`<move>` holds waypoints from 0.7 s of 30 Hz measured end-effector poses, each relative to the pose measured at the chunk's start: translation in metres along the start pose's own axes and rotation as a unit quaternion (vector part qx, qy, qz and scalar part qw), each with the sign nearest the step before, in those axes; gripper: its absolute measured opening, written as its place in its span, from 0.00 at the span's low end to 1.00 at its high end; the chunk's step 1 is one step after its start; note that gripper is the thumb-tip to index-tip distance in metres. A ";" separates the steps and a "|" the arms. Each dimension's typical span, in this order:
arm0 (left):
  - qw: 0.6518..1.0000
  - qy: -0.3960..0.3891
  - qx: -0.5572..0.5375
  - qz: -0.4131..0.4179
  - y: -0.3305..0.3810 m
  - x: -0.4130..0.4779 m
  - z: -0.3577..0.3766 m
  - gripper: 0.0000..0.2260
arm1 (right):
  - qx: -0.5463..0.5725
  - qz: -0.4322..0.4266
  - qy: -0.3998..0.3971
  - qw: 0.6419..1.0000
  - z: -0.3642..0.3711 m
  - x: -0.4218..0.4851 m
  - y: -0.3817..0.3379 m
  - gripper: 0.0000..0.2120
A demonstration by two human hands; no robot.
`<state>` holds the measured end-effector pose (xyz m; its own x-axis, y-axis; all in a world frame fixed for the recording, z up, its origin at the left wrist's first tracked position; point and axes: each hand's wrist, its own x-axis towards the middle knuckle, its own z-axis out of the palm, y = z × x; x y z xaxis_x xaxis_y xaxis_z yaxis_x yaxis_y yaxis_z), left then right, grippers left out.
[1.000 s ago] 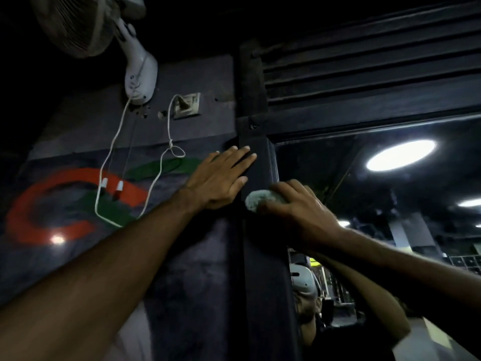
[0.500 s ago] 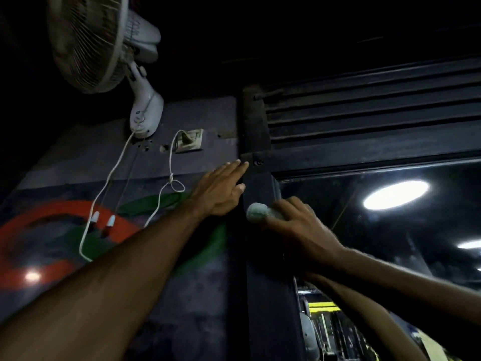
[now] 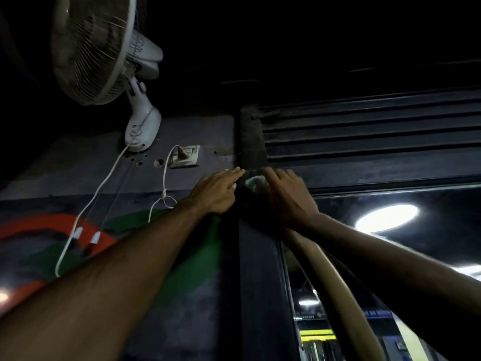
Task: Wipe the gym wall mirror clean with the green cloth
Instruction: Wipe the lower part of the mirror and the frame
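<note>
The wall mirror (image 3: 390,256) fills the lower right, set in a dark frame (image 3: 260,282). My right hand (image 3: 287,198) presses a bunched pale green cloth (image 3: 255,184) against the top left corner of that frame, fingers curled over it. Most of the cloth is hidden under the hand. My left hand (image 3: 217,190) lies flat on the painted wall just left of the frame, fingers straight and pointing up to the right. The mirror reflects my right forearm and a bright round ceiling light.
A white wall fan (image 3: 104,48) hangs at the upper left, its cord (image 3: 86,212) looping down the wall. A socket plate (image 3: 186,156) sits above my left hand. Dark horizontal slats (image 3: 364,136) run above the mirror. Red and green paint marks the wall.
Both hands have slid up the frame's left post to its top corner, the right one carrying the cloth. The view has tilted up, showing more of the fan.
</note>
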<state>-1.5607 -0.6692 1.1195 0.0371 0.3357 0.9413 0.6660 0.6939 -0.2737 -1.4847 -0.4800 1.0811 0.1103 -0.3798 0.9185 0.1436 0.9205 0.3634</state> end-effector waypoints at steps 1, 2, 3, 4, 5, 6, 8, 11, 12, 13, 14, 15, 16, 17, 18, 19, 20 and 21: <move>1.000 0.006 0.000 0.004 -0.001 0.000 0.003 0.24 | -0.002 0.027 0.013 1.000 0.002 0.008 -0.004 0.25; 1.000 0.008 -0.002 0.005 -0.002 -0.001 0.004 0.24 | 0.011 0.058 0.031 0.998 0.005 0.013 -0.009 0.24; 1.000 0.007 -0.007 0.005 -0.002 -0.002 0.006 0.25 | 0.036 0.092 0.047 0.994 0.007 0.015 -0.012 0.23; 1.000 0.006 -0.010 0.004 -0.002 -0.002 0.008 0.25 | 0.060 0.126 0.068 0.988 0.009 0.014 -0.014 0.22; 1.000 0.006 -0.007 0.004 -0.002 -0.002 0.009 0.25 | 0.071 0.151 0.086 0.982 0.010 0.013 -0.016 0.21; 1.000 0.007 -0.005 0.002 -0.002 -0.002 0.011 0.25 | 0.060 0.154 0.098 0.981 0.012 0.011 -0.017 0.21; 1.000 0.008 0.008 0.004 0.001 -0.003 0.013 0.26 | 0.009 0.110 0.098 0.989 0.014 0.005 -0.020 0.23; 1.000 0.014 0.019 0.012 0.014 -0.004 0.019 0.26 | -0.076 0.016 0.030 0.997 0.002 -0.005 0.001 0.28; 1.000 0.016 0.014 0.011 0.019 -0.004 0.019 0.27 | -0.104 0.004 0.017 0.994 -0.006 -0.009 0.015 0.29; 1.000 0.015 0.008 0.009 0.022 -0.005 0.019 0.27 | -0.124 0.017 0.023 0.992 -0.012 -0.011 0.030 0.30; 1.000 0.018 -0.005 0.018 0.028 -0.005 0.025 0.27 | -0.137 0.055 0.038 0.988 -0.020 -0.015 0.049 0.28; 0.999 0.017 0.001 0.032 0.031 -0.006 0.026 0.27 | -0.124 0.113 0.061 0.984 -0.024 -0.020 0.062 0.26; 0.999 0.013 0.011 0.047 0.033 -0.007 0.027 0.27 | -0.106 0.165 0.077 0.978 -0.026 -0.024 0.068 0.23; 0.998 0.010 0.013 0.056 0.034 -0.007 0.027 0.27 | -0.104 0.186 0.078 0.974 -0.024 -0.026 0.066 0.21; 0.998 0.009 0.009 0.061 0.038 -0.005 0.028 0.26 | -0.121 0.180 0.067 0.974 -0.022 -0.029 0.063 0.21; 0.998 0.008 0.012 0.064 0.042 -0.003 0.027 0.27 | -0.134 0.147 0.048 0.979 -0.019 -0.030 0.056 0.22; 0.997 0.008 0.022 0.069 0.046 -0.002 0.026 0.27 | -0.141 0.097 0.023 0.985 -0.019 -0.029 0.049 0.24; 0.996 0.005 0.032 0.079 0.056 0.000 0.029 0.28 | -0.144 0.056 -0.008 0.988 -0.023 -0.031 0.048 0.28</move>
<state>-1.5449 -0.6123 1.0985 0.1461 0.4373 0.8874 0.6016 0.6728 -0.4307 -1.4585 -0.4261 1.0666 0.1263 -0.2728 0.9537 0.4061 0.8914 0.2012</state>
